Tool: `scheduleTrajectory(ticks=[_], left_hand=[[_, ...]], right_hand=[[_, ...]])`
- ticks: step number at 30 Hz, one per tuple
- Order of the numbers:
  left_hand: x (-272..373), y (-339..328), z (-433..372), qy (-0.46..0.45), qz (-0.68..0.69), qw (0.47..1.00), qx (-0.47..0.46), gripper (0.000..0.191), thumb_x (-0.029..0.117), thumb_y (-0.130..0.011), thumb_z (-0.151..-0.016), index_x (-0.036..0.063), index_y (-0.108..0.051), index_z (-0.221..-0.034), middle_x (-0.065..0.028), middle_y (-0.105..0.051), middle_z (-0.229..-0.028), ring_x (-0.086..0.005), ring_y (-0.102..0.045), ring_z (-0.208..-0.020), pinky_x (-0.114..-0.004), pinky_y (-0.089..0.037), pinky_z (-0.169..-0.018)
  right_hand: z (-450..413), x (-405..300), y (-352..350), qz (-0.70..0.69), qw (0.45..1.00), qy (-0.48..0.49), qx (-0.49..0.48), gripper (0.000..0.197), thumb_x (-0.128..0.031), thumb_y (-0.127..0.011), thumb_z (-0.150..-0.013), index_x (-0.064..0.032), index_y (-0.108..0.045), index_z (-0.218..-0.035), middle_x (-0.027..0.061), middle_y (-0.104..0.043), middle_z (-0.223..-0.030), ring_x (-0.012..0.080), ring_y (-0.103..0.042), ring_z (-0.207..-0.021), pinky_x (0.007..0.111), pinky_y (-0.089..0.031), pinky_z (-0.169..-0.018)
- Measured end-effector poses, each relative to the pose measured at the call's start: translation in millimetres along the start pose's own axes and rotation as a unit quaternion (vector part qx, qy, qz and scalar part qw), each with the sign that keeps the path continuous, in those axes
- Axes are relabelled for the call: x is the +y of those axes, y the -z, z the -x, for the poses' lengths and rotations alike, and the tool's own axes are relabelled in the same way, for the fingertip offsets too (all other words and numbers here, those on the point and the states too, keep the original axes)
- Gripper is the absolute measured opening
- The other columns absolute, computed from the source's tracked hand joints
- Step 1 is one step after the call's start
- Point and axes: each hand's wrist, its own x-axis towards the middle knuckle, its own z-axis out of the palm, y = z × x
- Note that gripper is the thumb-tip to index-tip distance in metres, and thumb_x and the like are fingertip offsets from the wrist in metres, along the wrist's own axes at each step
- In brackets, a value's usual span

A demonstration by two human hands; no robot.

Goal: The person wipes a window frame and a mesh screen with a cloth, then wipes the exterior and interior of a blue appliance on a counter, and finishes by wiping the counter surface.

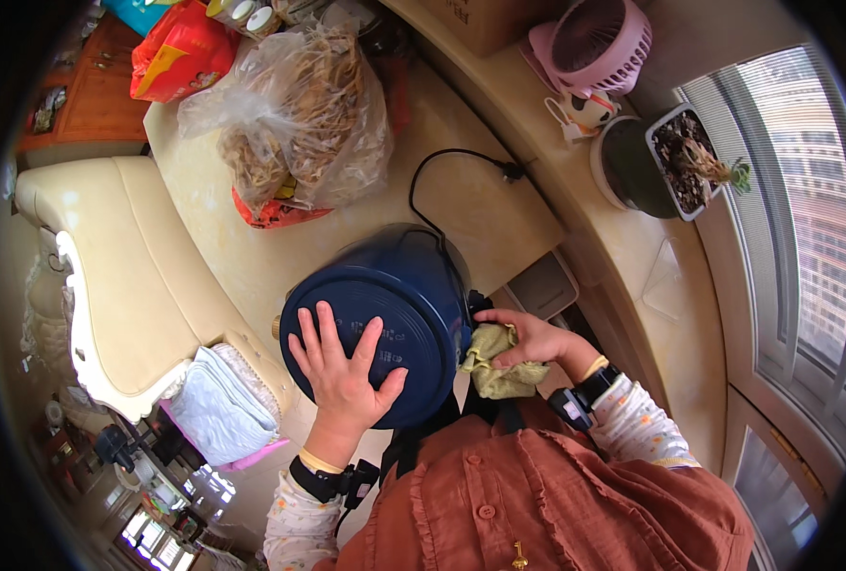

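A dark blue round electric appliance point(423, 342) with a black power cord point(430, 163) is tipped at the table's edge, its flat round end towards me. My left hand point(344, 382) lies flat on that end with its fingers spread. To the right, my right hand point(530, 339) grips a crumpled yellow-green cloth point(505, 382) against or close beside the appliance's side. Faint marks show on the round end around my left fingers. The cord runs over the appliance and across the tabletop, and its plug lies near the sill.
On the marble-patterned table point(480, 207) sits a clear plastic bag of dried brown food point(323, 114). A red package point(184, 57) is behind it. Along the windowsill stand a pink fan point(598, 46) and a potted plant point(687, 168). Left is a cream leather seat point(137, 250) with folded blue cloth point(223, 410).
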Motion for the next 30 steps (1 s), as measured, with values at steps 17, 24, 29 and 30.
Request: scheduleTrajectory(ticks=[17, 24, 29, 30], left_hand=[[17.3, 36.4, -47.8, -0.091, 0.08, 0.993, 0.007, 0.062, 0.014, -0.068, -0.064, 0.0083, -0.045, -0.121, -0.0155, -0.04, -0.128, -0.0346, -0.035, -0.12, -0.049, -0.026, -0.097], [42.0, 14.0, -104.1, -0.211, 0.118, 0.964, -0.11, 0.026, 0.012, -0.063, -0.069, 0.0131, -0.062, -0.095, -0.0179, -0.05, -0.116, -0.0331, -0.044, -0.112, -0.05, -0.033, -0.091], [34.6, 26.4, -114.7, -0.209, 0.237, 0.946, -0.078, 0.022, 0.02, -0.07, -0.065, 0.0048, -0.059, -0.076, -0.0196, -0.051, -0.114, -0.0354, -0.045, -0.111, -0.051, -0.033, -0.091], [42.2, 47.3, -119.1, -0.247, 0.212, 0.946, -0.005, 0.024, 0.021, -0.071, -0.064, 0.0036, -0.056, -0.069, -0.0194, -0.052, -0.112, -0.037, -0.045, -0.11, -0.052, -0.033, -0.091]], right_hand=[[19.5, -94.4, -34.4, 0.138, 0.97, 0.132, -0.15, 0.065, -0.009, -0.075, -0.064, 0.0048, -0.045, -0.12, 0.0104, -0.054, -0.111, 0.0154, -0.052, -0.099, 0.026, -0.04, -0.087], [33.6, -77.1, -33.0, 0.226, 0.935, 0.214, -0.169, 0.061, -0.01, -0.075, -0.064, 0.0027, -0.049, -0.117, 0.014, -0.058, -0.106, 0.0194, -0.055, -0.097, 0.029, -0.042, -0.085], [58.4, -78.8, -17.0, -0.061, 0.985, 0.127, -0.097, 0.073, 0.003, -0.071, -0.065, -0.0044, -0.037, -0.13, 0.0026, -0.052, -0.115, 0.0104, -0.05, -0.101, 0.026, -0.04, -0.089], [62.1, -73.0, -8.2, -0.111, 0.98, 0.157, -0.051, 0.073, 0.003, -0.071, -0.065, -0.0038, -0.037, -0.13, 0.0037, -0.053, -0.115, 0.0116, -0.05, -0.101, 0.026, -0.039, -0.09]])
